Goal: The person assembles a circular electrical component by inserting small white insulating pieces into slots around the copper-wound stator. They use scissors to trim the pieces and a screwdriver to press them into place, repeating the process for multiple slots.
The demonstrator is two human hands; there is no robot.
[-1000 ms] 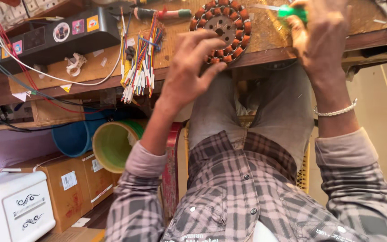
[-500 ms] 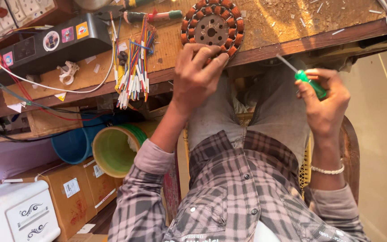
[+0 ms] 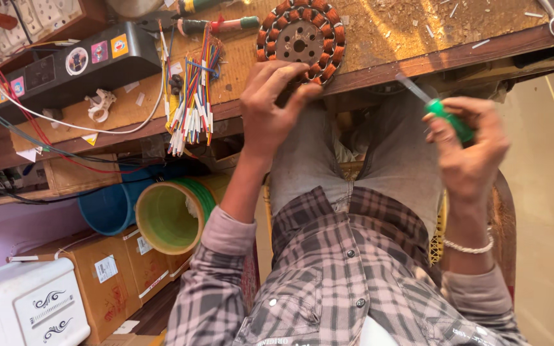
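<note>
- Left hand (image 3: 270, 109): fingers (image 3: 293, 74) spread a little and curled over the near rim of the round motor stator (image 3: 301, 40) w/ copper-coloured coils; fingertips touch its edge, not closed round it.
- Stator lies flat on the wooden surface (image 3: 405, 32), right at the near edge, approx. mid-length.
- Left forearm runs straight up from the checked sleeve, wrist over the surface edge.
- Right hand (image 3: 472, 144): fingers closed tight on the green handle of a screwdriver (image 3: 440, 110); shaft points up-left toward the surface edge, tip blurred.
- Right hand held off the surface, over the lap, elbow bent; beaded bracelet (image 3: 468, 247) at the wrist.
- Bundle of coloured wires (image 3: 190, 102) left of the stator, hanging over the near edge.
</note>
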